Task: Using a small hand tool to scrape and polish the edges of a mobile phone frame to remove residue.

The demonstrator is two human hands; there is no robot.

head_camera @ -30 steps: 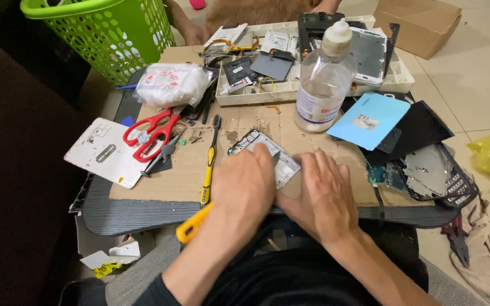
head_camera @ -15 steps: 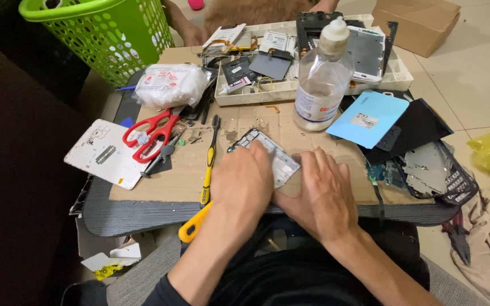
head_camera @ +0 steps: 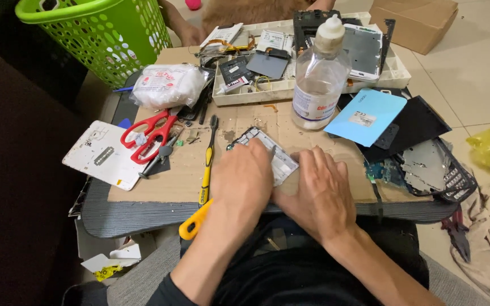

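Observation:
A dismantled phone frame (head_camera: 267, 150), grey and rectangular, lies on a sheet of brown cardboard (head_camera: 313, 136) over a low board. My left hand (head_camera: 244, 182) presses down on its near left part and covers much of it. My right hand (head_camera: 319, 190) holds its near right edge, fingers curled against it. The far corner of the frame sticks out beyond both hands. A yellow-handled tool (head_camera: 206, 170) lies just left of my left hand.
Red scissors (head_camera: 146, 133), a white phone back cover (head_camera: 102, 154) and a bag of cotton (head_camera: 165, 85) lie to the left. A clear liquid bottle (head_camera: 320, 76), a white parts tray (head_camera: 307, 51), a blue cover (head_camera: 364, 116) and a green basket (head_camera: 100, 31) stand beyond.
Both hands stay on the phone frame with only slight shifting; my right fingers have slid a little along its edge.

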